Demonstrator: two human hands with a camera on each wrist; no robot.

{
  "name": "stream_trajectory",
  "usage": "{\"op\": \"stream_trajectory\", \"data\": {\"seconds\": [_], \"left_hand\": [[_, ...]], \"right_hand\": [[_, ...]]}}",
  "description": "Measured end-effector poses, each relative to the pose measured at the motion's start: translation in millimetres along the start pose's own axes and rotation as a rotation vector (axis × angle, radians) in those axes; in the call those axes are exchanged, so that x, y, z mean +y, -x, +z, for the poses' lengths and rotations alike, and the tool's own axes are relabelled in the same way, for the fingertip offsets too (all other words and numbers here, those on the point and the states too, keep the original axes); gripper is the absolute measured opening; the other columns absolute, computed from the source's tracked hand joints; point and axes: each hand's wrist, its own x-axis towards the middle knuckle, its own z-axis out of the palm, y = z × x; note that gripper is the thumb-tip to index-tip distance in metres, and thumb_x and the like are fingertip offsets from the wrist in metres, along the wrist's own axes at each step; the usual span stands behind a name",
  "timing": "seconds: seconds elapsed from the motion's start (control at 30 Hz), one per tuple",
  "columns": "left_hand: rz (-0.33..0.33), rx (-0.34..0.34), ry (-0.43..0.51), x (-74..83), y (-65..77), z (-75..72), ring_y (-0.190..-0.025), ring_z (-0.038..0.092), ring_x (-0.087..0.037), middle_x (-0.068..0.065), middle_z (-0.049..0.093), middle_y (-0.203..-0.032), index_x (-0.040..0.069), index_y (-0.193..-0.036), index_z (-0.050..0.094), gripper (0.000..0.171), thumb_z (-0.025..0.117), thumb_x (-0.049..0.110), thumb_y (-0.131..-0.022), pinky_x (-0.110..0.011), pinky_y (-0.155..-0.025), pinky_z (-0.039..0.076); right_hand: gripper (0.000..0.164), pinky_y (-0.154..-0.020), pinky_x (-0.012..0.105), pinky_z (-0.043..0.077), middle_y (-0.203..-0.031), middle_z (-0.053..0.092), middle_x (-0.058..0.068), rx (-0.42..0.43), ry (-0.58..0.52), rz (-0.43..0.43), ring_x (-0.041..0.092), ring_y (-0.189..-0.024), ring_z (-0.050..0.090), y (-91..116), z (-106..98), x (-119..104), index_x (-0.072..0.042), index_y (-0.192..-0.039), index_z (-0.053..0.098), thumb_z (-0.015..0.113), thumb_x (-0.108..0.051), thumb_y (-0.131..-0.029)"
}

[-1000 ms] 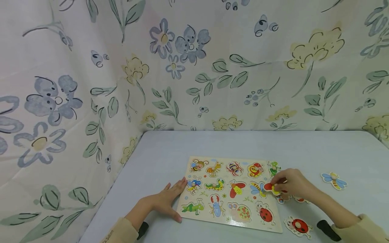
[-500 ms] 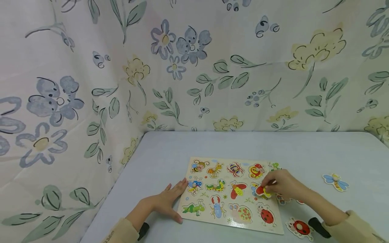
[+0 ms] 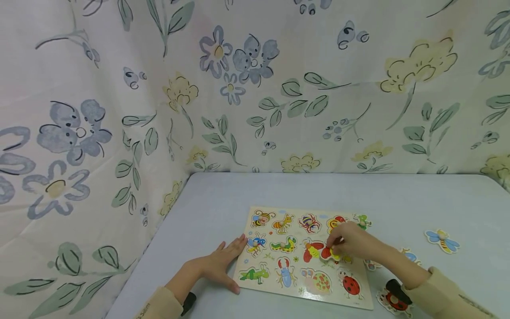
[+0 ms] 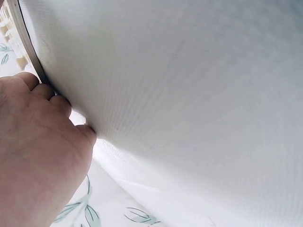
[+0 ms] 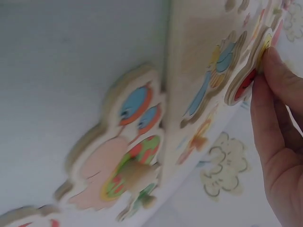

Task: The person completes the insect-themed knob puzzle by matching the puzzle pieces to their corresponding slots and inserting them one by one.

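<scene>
My right hand (image 3: pixel 352 241) pinches a red and yellow insect puzzle piece (image 3: pixel 326 254) by thumb and fingertips, just above the puzzle board (image 3: pixel 334 296). The piece lies beside the printed red-winged insect (image 3: pixel 312 250) in the middle row. In the right wrist view the thumb and fingers grip this insect piece (image 5: pixel 245 87), seen edge-on. My left hand (image 3: pixel 221 266) rests with spread fingers at the board's left side, fingertips at its edge. From the left wrist view, the left hand (image 4: pixel 42 151) meets the board edge (image 4: pixel 29 47); part of the fingers is hidden.
Right of the board lie a bee piece (image 3: pixel 442 240), a ladybug piece (image 3: pixel 394 303) partly hidden by the right wrist's dark strap, and a snail piece (image 5: pixel 106 165) against the board's edge. A green insect piece (image 3: pixel 362 221) sits at the upper right corner. Floral cloth (image 3: pixel 255 133) hangs behind.
My right hand has carried the red and yellow insect piece leftward from the board's right edge toward its middle. The left hand stays in place.
</scene>
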Motion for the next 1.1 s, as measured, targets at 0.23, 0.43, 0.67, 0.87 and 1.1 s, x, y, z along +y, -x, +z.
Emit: {"op": "stream_trajectory", "data": {"seconds": [0.23, 0.43, 0.67, 0.87, 1.1], "left_hand": [[-0.003, -0.004, -0.003, 1.7, 0.4, 0.0, -0.149, 0.004, -0.026, -0.008, 0.0, -0.163, 0.007, -0.157, 0.004, 0.125, 0.084, 0.046, -0.07, -0.052, -0.118, -0.001], [-0.003, 0.001, -0.016, 0.6, -0.8, 1.4, -0.149, 0.003, -0.025, -0.007, 0.0, -0.163, 0.007, -0.157, 0.004, 0.125, 0.084, 0.047, -0.07, -0.051, -0.118, -0.002], [-0.005, 0.004, -0.021, -1.2, -2.4, 2.7, -0.149, 0.003, -0.025, -0.007, 0.0, -0.163, 0.006, -0.156, 0.004, 0.125, 0.084, 0.047, -0.07, -0.051, -0.118, -0.001], [-0.008, 0.007, -0.029, -1.4, -2.6, 2.4, -0.149, 0.003, -0.024, -0.007, 0.001, -0.163, 0.006, -0.156, 0.004, 0.125, 0.084, 0.047, -0.07, -0.051, -0.118, -0.001], [-0.018, 0.003, -0.024, -1.0, -1.5, 1.3, -0.149, 0.003, -0.024, -0.007, 0.001, -0.163, 0.006, -0.157, 0.005, 0.125, 0.084, 0.047, -0.069, -0.051, -0.118, -0.001]], "right_hand": [[0.015, -0.064, 0.022, 0.053, -0.083, 0.065, -0.008, -0.027, -0.02, -0.006, 0.004, -0.074, 0.057, -17, 7, -8, -0.01, -0.082, 0.073, 0.075, 0.004, -0.079], [0.016, -0.063, 0.022, 0.053, -0.081, 0.066, -0.007, -0.048, -0.017, -0.031, 0.004, -0.073, 0.057, -27, 10, -14, -0.01, -0.081, 0.073, 0.074, 0.005, -0.079], [0.015, -0.064, 0.022, 0.052, -0.08, 0.066, -0.006, -0.075, 0.011, -0.011, 0.004, -0.072, 0.056, -36, 16, -19, -0.009, -0.081, 0.074, 0.074, 0.006, -0.079], [0.016, -0.065, 0.022, 0.053, -0.081, 0.065, -0.009, -0.085, 0.032, -0.014, 0.004, -0.071, 0.055, -40, 21, -18, -0.008, -0.082, 0.074, 0.073, 0.008, -0.078], [0.017, -0.066, 0.022, 0.053, -0.082, 0.065, -0.008, -0.09, 0.032, -0.036, 0.004, -0.073, 0.055, -43, 24, -16, -0.008, -0.082, 0.074, 0.073, 0.009, -0.079]]}}
